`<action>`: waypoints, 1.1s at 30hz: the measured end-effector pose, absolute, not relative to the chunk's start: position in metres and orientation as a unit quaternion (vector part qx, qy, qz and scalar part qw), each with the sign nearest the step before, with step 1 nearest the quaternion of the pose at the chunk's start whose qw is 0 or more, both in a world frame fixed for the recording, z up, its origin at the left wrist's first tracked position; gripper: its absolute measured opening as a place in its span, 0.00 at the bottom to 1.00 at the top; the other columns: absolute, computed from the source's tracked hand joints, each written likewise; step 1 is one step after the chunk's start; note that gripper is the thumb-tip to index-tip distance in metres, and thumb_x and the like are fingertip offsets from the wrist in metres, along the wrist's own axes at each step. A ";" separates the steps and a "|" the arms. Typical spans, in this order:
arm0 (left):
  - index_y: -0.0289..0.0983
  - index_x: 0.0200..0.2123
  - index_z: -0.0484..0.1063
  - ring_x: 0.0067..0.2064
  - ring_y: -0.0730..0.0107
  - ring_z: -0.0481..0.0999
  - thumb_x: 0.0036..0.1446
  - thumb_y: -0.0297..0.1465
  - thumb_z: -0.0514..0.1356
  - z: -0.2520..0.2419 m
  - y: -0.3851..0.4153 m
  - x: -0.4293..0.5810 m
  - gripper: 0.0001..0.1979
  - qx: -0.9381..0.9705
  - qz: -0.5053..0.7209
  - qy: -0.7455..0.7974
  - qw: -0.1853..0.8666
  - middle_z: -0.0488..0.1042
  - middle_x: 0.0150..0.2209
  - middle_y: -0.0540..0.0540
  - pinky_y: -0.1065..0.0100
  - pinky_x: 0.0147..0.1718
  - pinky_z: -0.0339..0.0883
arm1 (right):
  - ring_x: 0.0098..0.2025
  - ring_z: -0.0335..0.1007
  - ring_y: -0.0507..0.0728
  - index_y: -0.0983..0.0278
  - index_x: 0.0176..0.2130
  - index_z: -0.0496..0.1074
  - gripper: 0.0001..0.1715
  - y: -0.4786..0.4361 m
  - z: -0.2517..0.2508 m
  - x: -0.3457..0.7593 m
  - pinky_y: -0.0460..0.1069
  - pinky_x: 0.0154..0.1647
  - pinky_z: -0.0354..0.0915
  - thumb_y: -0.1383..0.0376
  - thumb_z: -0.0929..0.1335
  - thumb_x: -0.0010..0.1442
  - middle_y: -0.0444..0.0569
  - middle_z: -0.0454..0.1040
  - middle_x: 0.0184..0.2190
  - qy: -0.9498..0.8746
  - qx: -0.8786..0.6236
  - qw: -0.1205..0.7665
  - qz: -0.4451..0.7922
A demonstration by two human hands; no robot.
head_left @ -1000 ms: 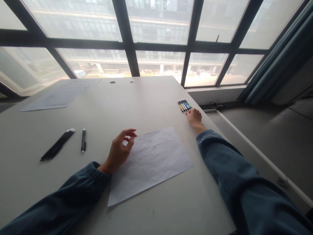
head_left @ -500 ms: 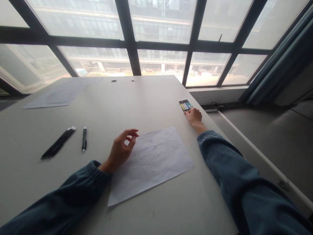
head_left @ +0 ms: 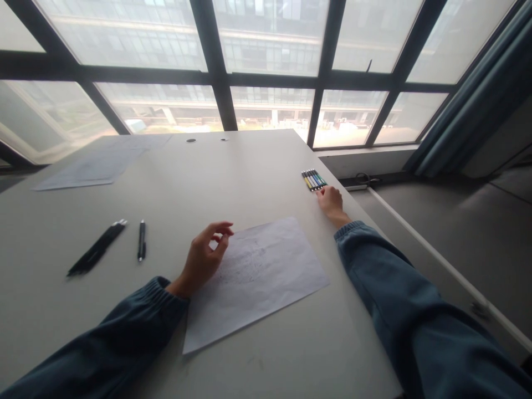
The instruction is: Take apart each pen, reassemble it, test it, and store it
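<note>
A white sheet of paper (head_left: 257,277) with a faint pencil drawing lies on the grey table (head_left: 233,177) in front of me. My left hand (head_left: 203,257) rests at the sheet's left edge. Its fingers are loosely curled and apart, and it holds nothing. My right hand (head_left: 331,200) is stretched out to the table's right edge. Its fingers are curled onto the near ends of a row of several coloured pens (head_left: 313,179) lying side by side. Both my arms are in dark blue sleeves.
Black pens (head_left: 97,249) and a single black pen (head_left: 142,239) lie to the left. More paper sheets (head_left: 95,164) lie at the far left. Large windows stand behind the table, a curtain (head_left: 477,94) hangs at the right, and the floor drops away past the right edge.
Almost nothing differs. The view shifts slightly; my left hand's fingers stay curled above the sheet and my right hand stays at the coloured pens.
</note>
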State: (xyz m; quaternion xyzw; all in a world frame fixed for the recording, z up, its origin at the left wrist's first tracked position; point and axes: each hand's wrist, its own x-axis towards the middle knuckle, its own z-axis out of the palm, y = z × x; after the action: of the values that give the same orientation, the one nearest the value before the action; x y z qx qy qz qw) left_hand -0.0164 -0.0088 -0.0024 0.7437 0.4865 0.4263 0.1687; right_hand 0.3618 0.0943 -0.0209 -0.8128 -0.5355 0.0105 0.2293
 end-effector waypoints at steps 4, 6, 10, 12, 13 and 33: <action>0.38 0.47 0.73 0.37 0.68 0.79 0.62 0.32 0.57 -0.003 -0.009 -0.016 0.12 0.746 0.425 0.483 0.170 0.79 0.37 0.47 0.68 0.38 0.74 | 0.48 0.76 0.64 0.66 0.43 0.78 0.20 0.081 -0.020 0.362 0.52 0.49 0.66 0.65 0.59 0.70 0.63 0.80 0.44 -0.536 -0.810 0.236 0.000; 0.38 0.47 0.73 0.36 0.68 0.79 0.62 0.33 0.56 -0.003 -0.009 -0.016 0.12 0.746 0.425 0.483 0.173 0.79 0.36 0.47 0.68 0.37 0.74 | 0.47 0.77 0.64 0.67 0.42 0.78 0.21 0.074 -0.021 0.357 0.52 0.48 0.65 0.65 0.58 0.70 0.63 0.80 0.44 -0.544 -0.804 0.239 0.001; 0.37 0.47 0.73 0.34 0.68 0.79 0.62 0.34 0.56 -0.003 -0.010 -0.015 0.13 0.744 0.425 0.481 0.184 0.79 0.35 0.47 0.68 0.34 0.73 | 0.45 0.77 0.60 0.63 0.42 0.79 0.17 0.060 -0.024 0.339 0.48 0.46 0.64 0.63 0.61 0.69 0.56 0.82 0.41 -0.583 -0.775 0.241 0.016; 0.37 0.46 0.73 0.34 0.68 0.79 0.62 0.34 0.56 -0.003 -0.010 -0.014 0.13 0.746 0.425 0.477 0.188 0.79 0.34 0.47 0.69 0.33 0.73 | 0.45 0.77 0.59 0.61 0.43 0.79 0.16 0.053 -0.027 0.331 0.47 0.46 0.64 0.62 0.62 0.68 0.52 0.82 0.41 -0.607 -0.757 0.241 0.021; 0.37 0.46 0.73 0.34 0.68 0.79 0.62 0.34 0.56 -0.004 -0.010 -0.014 0.13 0.747 0.425 0.475 0.190 0.79 0.34 0.47 0.70 0.33 0.72 | 0.45 0.76 0.59 0.61 0.43 0.79 0.16 0.050 -0.028 0.328 0.47 0.46 0.64 0.63 0.62 0.68 0.52 0.81 0.42 -0.620 -0.747 0.240 0.018; 0.39 0.39 0.77 0.36 0.68 0.75 0.62 0.28 0.56 -0.010 -0.013 -0.013 0.09 0.844 0.264 0.428 0.184 0.77 0.36 0.47 0.67 0.39 0.69 | 0.43 0.76 0.59 0.60 0.43 0.79 0.14 0.050 -0.033 0.326 0.49 0.40 0.61 0.63 0.64 0.65 0.50 0.81 0.42 -0.694 -0.690 0.206 0.007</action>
State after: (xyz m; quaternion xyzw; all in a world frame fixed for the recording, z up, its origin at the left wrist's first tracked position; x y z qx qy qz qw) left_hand -0.0129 -0.0130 -0.0103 0.8441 0.4285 0.2644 0.1843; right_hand 0.3261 0.0502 -0.0328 -0.6896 -0.6942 0.0068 0.2063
